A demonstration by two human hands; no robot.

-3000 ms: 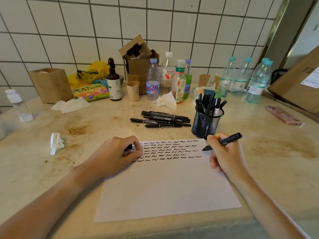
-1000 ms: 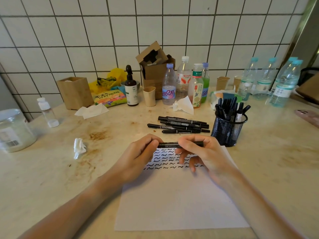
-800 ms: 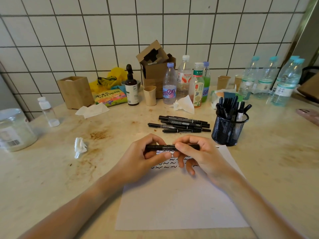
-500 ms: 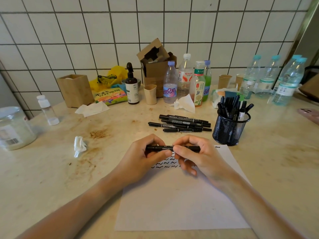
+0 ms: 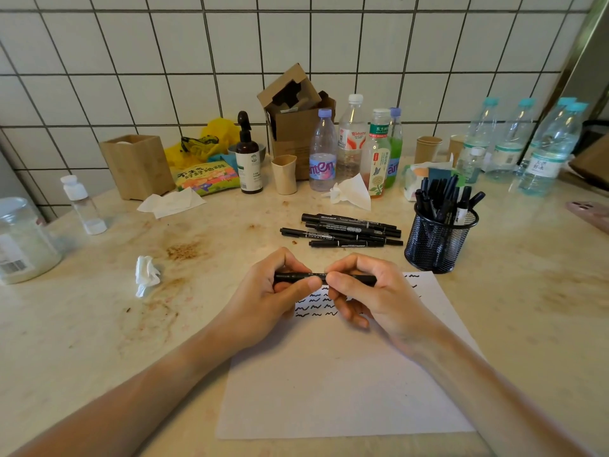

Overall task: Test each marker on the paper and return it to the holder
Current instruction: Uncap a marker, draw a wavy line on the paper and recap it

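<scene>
My left hand has its fingers and thumb curled round one end of the slim black marker, and my right hand pinches the other end, so the marker lies level between them just above the squiggled top of the white paper sheet. Behind it lie the loose black markers in a row, and to the right stands the black wire-mesh holder, crowded with markers. I judge the risks to be a cap not fully seated, leaving ink to smear my fingers or the sheet, and a clumsy return jostling that packed holder or tipping it.
</scene>
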